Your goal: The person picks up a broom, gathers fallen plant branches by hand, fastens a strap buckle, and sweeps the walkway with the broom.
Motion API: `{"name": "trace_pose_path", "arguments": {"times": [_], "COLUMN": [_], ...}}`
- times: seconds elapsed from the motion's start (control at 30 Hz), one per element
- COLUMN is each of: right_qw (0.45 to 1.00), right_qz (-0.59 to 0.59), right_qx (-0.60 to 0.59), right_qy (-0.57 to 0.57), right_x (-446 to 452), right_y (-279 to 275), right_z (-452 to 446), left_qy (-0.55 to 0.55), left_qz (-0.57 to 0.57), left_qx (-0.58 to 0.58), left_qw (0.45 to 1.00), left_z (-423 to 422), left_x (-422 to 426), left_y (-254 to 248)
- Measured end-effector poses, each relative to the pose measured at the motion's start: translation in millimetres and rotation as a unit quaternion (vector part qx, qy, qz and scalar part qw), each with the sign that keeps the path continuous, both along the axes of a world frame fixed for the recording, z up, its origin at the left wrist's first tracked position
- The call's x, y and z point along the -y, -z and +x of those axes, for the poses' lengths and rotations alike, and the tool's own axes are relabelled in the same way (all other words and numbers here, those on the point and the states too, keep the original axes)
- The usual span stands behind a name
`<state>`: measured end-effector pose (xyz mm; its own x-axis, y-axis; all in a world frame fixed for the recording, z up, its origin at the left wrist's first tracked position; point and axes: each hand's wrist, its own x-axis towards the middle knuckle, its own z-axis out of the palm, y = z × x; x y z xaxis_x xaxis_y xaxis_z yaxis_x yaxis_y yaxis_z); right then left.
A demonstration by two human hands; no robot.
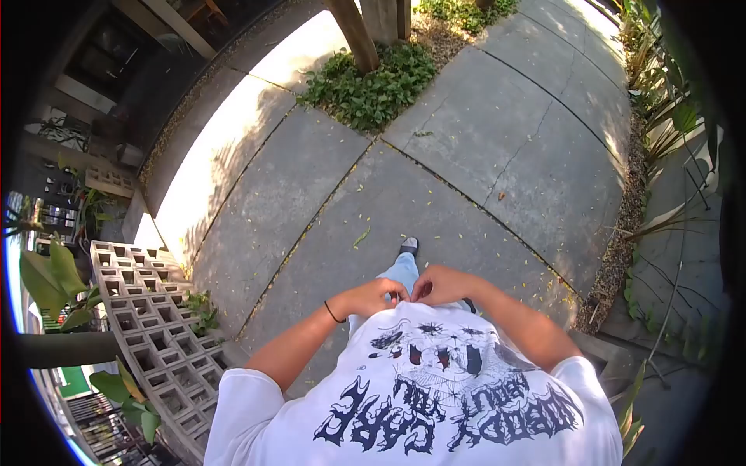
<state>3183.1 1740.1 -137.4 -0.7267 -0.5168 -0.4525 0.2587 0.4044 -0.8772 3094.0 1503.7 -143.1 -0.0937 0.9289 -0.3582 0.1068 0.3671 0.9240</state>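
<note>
Both hands meet at waist height, at the front hem of a white T-shirt (pixel 435 388) with black lettering and drawings. My left hand (pixel 371 297), below a thin black wristband (pixel 333 311), is closed, its thumb and fingertips pinched at the hem. Close beside it, my right hand (pixel 444 285) has curled fingers, also pinching at the hem. The cloth rises to a small peak between them. Anything else inside the fingers is too small to make out. Beyond the hands show a light blue trouser leg (pixel 401 269) and a dark shoe (pixel 409 246).
Grey concrete slabs (pixel 311 194) with dark joints and scattered small leaves lie ahead. A planting bed (pixel 365 93) surrounds a trunk (pixel 352 35). A perforated block wall (pixel 159 326) stands at left. Gravel (pixel 614 272) and plants (pixel 684 116) edge the right side.
</note>
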Motion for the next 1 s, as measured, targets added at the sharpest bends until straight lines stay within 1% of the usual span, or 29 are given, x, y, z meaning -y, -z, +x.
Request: {"name": "trace_pose_path", "arguments": {"times": [0.07, 0.1, 0.17, 0.2, 0.23, 0.3, 0.33, 0.37, 0.43, 0.47, 0.53, 0.57, 0.6, 0.63, 0.67, 0.7, 0.77, 0.8, 0.83, 0.9, 0.93, 0.97, 1.0], "right_qw": [0.999, 0.999, 0.996, 0.994, 0.993, 0.991, 0.991, 0.99, 0.999, 0.999, 0.994, 0.995, 0.991, 0.983, 0.982, 0.983, 0.966, 0.967, 0.967, 0.969, 0.964, 0.965, 0.952], "right_qz": [0.009, 0.0, -0.012, -0.021, -0.025, -0.007, -0.009, -0.013, -0.019, -0.018, -0.043, -0.04, -0.037, -0.035, -0.021, -0.021, 0.023, 0.025, 0.029, 0.048, 0.037, 0.035, 0.036], "right_qx": [0.032, 0.047, 0.085, 0.101, 0.11, 0.118, 0.132, 0.134, 0.044, 0.036, 0.05, 0.037, 0.103, 0.168, 0.171, 0.166, 0.233, 0.212, 0.214, 0.182, 0.221, 0.222, 0.254], "right_qy": [0.004, -0.006, 0.022, 0.038, 0.035, 0.055, 0.033, 0.03, -0.018, -0.011, -0.089, -0.079, -0.076, -0.073, -0.082, -0.073, -0.114, -0.141, -0.132, -0.163, -0.14, -0.137, -0.168], "right_x": [-12.5, -17.0, -25.3, -29.5, -33.8, -47.7, -59.1, -68.6, -96.5, -111.2, -143.0, -161.4, -181.4, -203.7, -228.3, -254.4, -305.8, -329.3, -350.2, -383.8, -399.8, -420.2, -443.3], "right_y": [-19.6, -18.1, -13.7, -15.0, -13.5, -12.1, -17.8, -14.7, -5.1, 2.7, 19.7, 24.8, 28.1, 25.1, 20.9, 15.6, 2.9, -3.7, -19.8, -46.3, -33.6, -30.6, -31.7], "right_z": [-33.0, -49.9, -75.5, -88.0, -98.0, -127.9, -146.8, -161.7, -198.7, -219.2, -263.9, -284.6, -306.4, -330.8, -353.5, -375.1, -415.6, -429.8, -444.5, -471.3, -486.6, -501.5, -518.1], "left_qy": [-0.044, -0.052, -0.057, -0.07, -0.073, -0.059, -0.095, -0.097, -0.136, -0.129, -0.138, -0.129, -0.149, -0.167, -0.165, -0.156, -0.121, -0.11, -0.102, -0.093, -0.094, -0.094, -0.089], "left_qz": [-0.044, -0.053, -0.086, -0.111, -0.116, -0.144, -0.167, -0.171, -0.146, -0.146, -0.189, -0.188, -0.151, -0.113, -0.092, -0.092, -0.066, -0.061, -0.052, -0.046, -0.036, -0.026, -0.028], "left_qx": [0.031, 0.046, 0.079, 0.126, 0.135, 0.211, 0.256, 0.257, 0.273, 0.265, 0.216, 0.203, 0.181, 0.161, 0.147, 0.141, 0.089, 0.089, 0.08, 0.072, 0.053, 0.035, 0.035], "left_qw": [0.998, 0.996, 0.992, 0.983, 0.981, 0.965, 0.947, 0.946, 0.941, 0.944, 0.948, 0.952, 0.96, 0.966, 0.971, 0.973, 0.986, 0.988, 0.99, 0.992, 0.994, 0.995, 0.995], "left_z": [-22.7, -38.7, -62.5, -75.5, -85.0, -113.1, -123.8, -133.1, -168.9, -187.7, -225.6, -243.7, -263.6, -283.6, -302.3, -322.2, -358.3, -375.8, -393.6, -423.3, -438.4, -454.0, -470.2], "left_x": [-4.4, -9.3, -19.4, -26.4, -30.6, -44.2, -52.2, -57.6, -82.0, -97.0, -133.8, -155.5, -180.0, -204.9, -226.7, -254.1, -306.7, -332.8, -355.1, -395.4, -415.1, -435.1, -456.4], "left_y": [-6.8, -9.1, -14.9, -18.9, -13.8, 3.7, 9.3, 13.3, 7.5, 6.8, 4.9, 3.4, 0.6, -1.1, 5.5, -1.3, -17.5, -24.0, -30.6, -41.9, -46.1, -49.7, -52.8]}}
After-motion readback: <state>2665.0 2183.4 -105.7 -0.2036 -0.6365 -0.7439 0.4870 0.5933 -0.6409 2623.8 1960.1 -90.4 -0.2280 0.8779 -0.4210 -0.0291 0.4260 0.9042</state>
